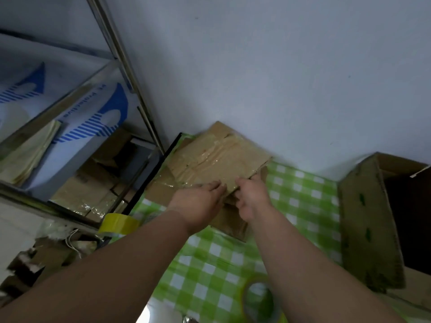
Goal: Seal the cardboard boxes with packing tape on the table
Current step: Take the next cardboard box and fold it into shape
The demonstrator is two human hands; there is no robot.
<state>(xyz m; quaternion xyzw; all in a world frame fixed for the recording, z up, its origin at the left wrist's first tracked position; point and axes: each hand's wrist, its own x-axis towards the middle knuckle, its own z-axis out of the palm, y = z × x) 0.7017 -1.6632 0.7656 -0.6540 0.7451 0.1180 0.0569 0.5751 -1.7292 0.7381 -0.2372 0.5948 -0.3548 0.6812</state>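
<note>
A flat cardboard box (217, 157) covered in glossy clear tape lies at the table's far left corner against the wall, on top of other flattened cardboard (233, 223). My left hand (198, 203) rests on the box's near edge with its fingers stretched over the top. My right hand (253, 197) grips the same near edge, thumb on top and fingers tucked under it. A yellow tape roll (119, 223) sits at the table's left edge. A second, paler tape roll (258, 297) lies near the bottom, partly behind my right forearm.
The table has a green and white checked cloth (300, 197). An open, worn cardboard box (370, 220) stands at the right. A metal shelf rack (130, 73) with packages and cardboard stands left of the table. A plain wall runs behind.
</note>
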